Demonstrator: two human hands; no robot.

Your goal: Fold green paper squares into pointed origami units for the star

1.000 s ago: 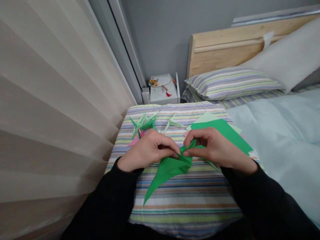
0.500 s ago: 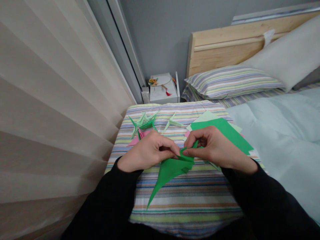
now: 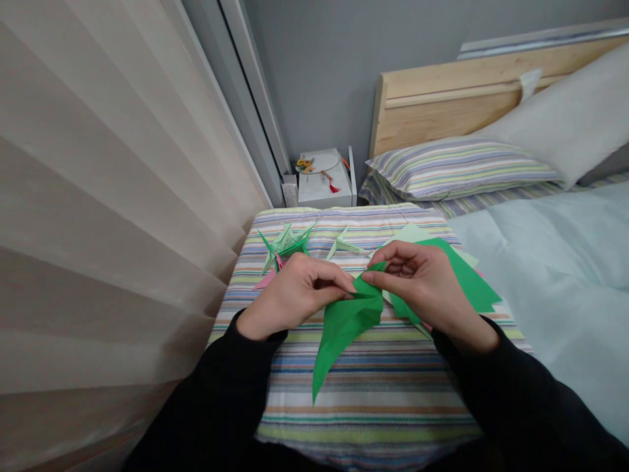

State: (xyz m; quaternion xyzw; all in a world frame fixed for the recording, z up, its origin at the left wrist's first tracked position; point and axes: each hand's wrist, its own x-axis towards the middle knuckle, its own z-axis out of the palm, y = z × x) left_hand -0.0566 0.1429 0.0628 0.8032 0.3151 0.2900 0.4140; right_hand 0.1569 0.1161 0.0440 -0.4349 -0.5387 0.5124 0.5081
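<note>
A partly folded sheet of green origami paper (image 3: 351, 321) is held between both hands above the striped tablecloth (image 3: 373, 393), one long point hanging toward me. My left hand (image 3: 297, 288) pinches its upper left edge between thumb and fingers. With thumb and index finger, my right hand (image 3: 420, 278) grips the upper right part, where a small tip sticks up. Beyond my left hand lie several folded paper cranes (image 3: 289, 242) in green and pale green, with a pink one (image 3: 268, 278) partly hidden by that hand. A pale green folded piece (image 3: 344, 245) lies apart from them.
Behind my right hand is a stack of green and pale green paper sheets (image 3: 464, 275). A pale curtain (image 3: 113, 229) hangs along the left. To the right is a bed with a light blue quilt (image 3: 555, 262). A white nightstand (image 3: 322, 190) stands beyond the table.
The green paper has tilted, its hanging point swinging to the right, and more of its upper part shows between the hands. Both hands keep their pinch. The view has shifted slightly.
</note>
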